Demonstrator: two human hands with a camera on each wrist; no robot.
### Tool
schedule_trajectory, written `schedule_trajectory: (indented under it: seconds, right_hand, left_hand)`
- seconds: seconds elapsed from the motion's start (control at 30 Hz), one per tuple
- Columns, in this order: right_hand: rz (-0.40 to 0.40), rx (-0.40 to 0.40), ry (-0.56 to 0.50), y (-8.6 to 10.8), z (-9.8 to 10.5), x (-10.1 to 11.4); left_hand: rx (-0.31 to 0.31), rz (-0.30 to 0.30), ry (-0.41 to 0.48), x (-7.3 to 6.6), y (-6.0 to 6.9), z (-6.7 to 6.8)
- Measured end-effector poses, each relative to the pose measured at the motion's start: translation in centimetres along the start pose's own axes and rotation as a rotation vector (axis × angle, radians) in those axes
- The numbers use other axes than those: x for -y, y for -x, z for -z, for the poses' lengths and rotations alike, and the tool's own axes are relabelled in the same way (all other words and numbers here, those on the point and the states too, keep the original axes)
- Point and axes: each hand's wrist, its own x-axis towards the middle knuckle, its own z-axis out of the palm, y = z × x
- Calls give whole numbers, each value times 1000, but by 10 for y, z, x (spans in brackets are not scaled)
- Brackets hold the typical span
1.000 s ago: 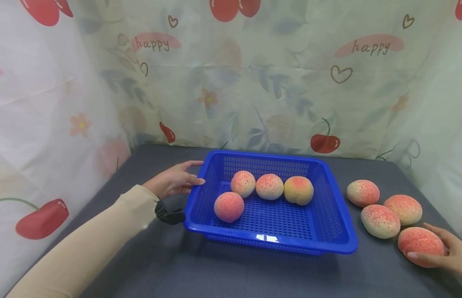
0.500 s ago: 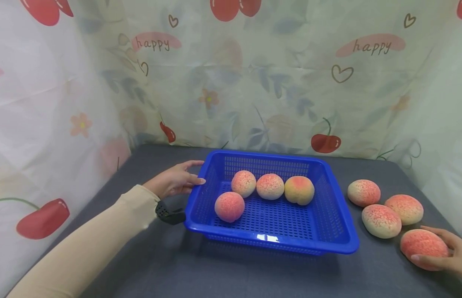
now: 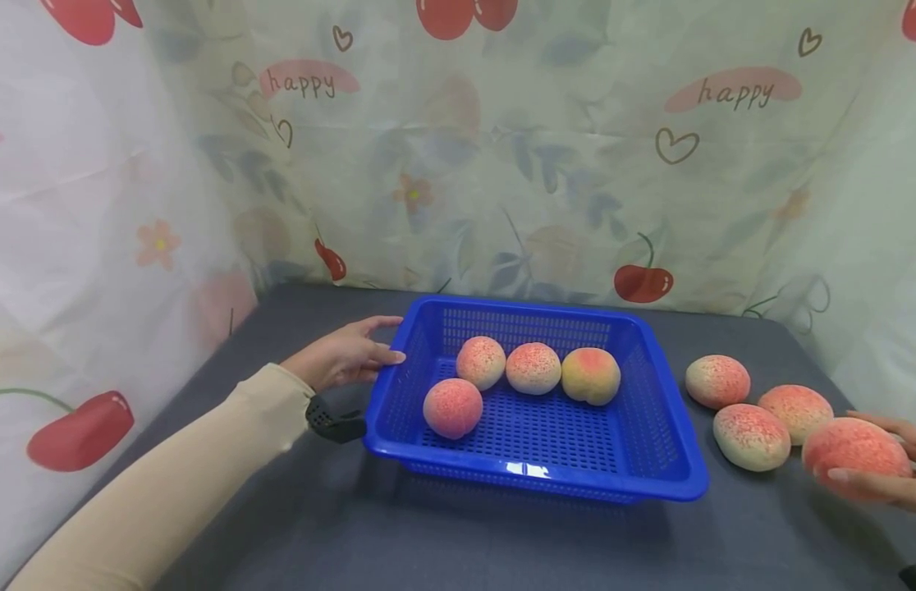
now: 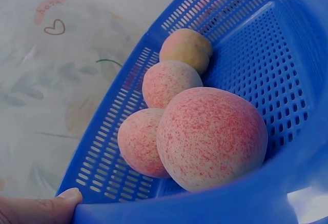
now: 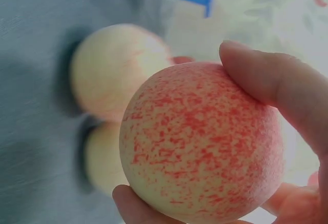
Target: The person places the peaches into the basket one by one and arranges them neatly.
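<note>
1. Fingers (image 5: pixel 128 203) of the right hand (image 3: pixel 909 491) are pinching the reddish peach (image 3: pixel 853 455) from opposite sides, their tips standing apart across its width.
2. That peach appears to be hanging clear of the dark table (image 3: pixel 502 538); its shadow is falling at six o'clock, apart from it. Its long axis is running roughly from nine to three in the head view.
3. Seen from the pinching fingers, the blue basket (image 3: pixel 613 482) is lying between nine and ten o'clock, well apart. Its long axis is also running roughly nine to three, so its short right end is facing the right hand.
4. Three loose peaches (image 3: pixel 751 437) are sitting between them, toward ten o'clock from the right hand. One is overlapping the held peach in the head view; I cannot tell whether they are touching.
5. At the basket's nine o'clock end, the left hand (image 3: pixel 347 357) is gripping the rim, thumb on top and lower fingers partly hidden. It is the nearer hand to the basket.
6. Inside, four peaches (image 3: pixel 533 368) are resting: three lining up from ten to two o'clock, one at nine.
</note>
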Motion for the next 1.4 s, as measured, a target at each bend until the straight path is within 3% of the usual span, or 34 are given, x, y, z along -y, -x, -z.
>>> schedule_trajectory:
  seconds: [0.17, 0.47, 0.8, 1.07, 1.4]
  right_hand:
    - [106, -50, -17, -3, 13, 16]
    - [327, -97, -150, 24, 35, 95]
    - [324, 111, -117, 36, 48, 169]
    - [422, 123, -199, 40, 32, 220]
    - [587, 258, -310, 41, -2, 271]
  left_hand:
    - [4, 2, 5, 0, -2, 0]
    - [4, 4, -3, -2, -1, 0]
    - [31, -14, 34, 0, -1, 1]
    - [21, -8, 28, 2, -2, 1]
    - [47, -15, 56, -1, -1, 1]
